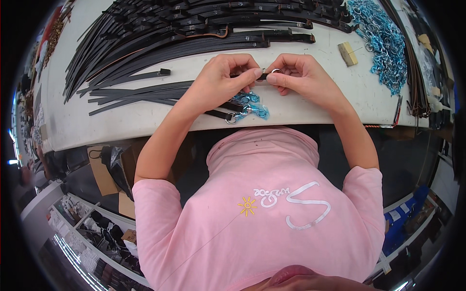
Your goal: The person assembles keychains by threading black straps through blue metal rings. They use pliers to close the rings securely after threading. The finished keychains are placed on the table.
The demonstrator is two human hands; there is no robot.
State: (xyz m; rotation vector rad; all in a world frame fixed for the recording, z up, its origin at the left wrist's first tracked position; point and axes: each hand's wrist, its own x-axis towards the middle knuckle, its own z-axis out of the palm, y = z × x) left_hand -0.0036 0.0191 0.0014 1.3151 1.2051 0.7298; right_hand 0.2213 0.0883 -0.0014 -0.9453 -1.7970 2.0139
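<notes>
Above the near part of the table, both of my hands pinch the end of a black strap (262,76). My left hand (224,80) is closed on the strap, thumb and forefinger at its end. My right hand (307,80) is closed on the same end, beside a silver metal ring (276,71); whether the ring is threaded on the strap I cannot tell. Beneath my left hand lie several black straps (141,92) with metal rings (230,118) and blue-wrapped metal clasps (255,110) at their right ends. My left wrist partly hides them.
A large heap of black straps (194,34) covers the far side of the white table (310,114). Blue-wrapped metal clasps (383,43) are piled at far right, near a small yellowish block (347,54). Brown straps (418,92) hang over the right edge. A cardboard box (103,169) stands below left.
</notes>
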